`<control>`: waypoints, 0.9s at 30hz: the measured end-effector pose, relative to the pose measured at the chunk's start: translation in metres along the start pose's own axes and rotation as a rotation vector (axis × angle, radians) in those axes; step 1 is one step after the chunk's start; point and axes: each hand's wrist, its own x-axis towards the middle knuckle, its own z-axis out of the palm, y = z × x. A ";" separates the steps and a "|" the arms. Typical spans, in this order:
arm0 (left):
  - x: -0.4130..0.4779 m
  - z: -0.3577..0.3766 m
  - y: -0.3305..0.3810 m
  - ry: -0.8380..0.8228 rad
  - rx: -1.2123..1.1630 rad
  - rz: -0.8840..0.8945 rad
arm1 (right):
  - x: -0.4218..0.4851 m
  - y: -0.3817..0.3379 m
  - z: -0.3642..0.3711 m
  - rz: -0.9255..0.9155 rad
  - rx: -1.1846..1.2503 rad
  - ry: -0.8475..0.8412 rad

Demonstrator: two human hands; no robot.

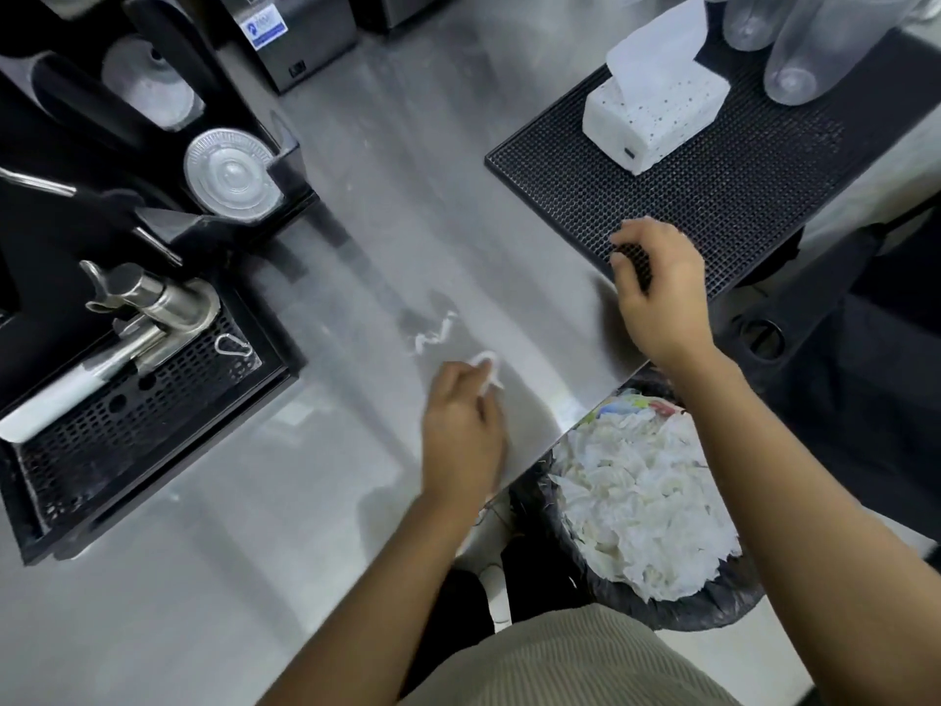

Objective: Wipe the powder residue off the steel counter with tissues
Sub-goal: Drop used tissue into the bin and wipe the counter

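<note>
Pinching a tissue in its fingers, the left hand is beside white powder not yet wiped off the counter; the right hand grips the black mat.

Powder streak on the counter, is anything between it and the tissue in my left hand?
Nothing visible. Only bare steel counter separates the tissue in the left hand from the powder streak just beyond it. The right hand is aside, at the black mat.

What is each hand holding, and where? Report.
Left hand pinches a crumpled tissue in its fingertips; right hand grips the black mat by its near corner.
</note>
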 end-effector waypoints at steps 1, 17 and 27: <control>-0.005 0.013 0.014 -0.050 -0.020 0.060 | 0.005 0.005 0.002 0.016 -0.011 -0.055; 0.053 -0.047 -0.059 0.263 0.162 -0.249 | 0.002 0.024 0.010 -0.089 0.030 0.020; -0.005 0.033 0.046 -0.344 -0.203 0.133 | 0.005 0.021 -0.002 -0.016 0.191 0.041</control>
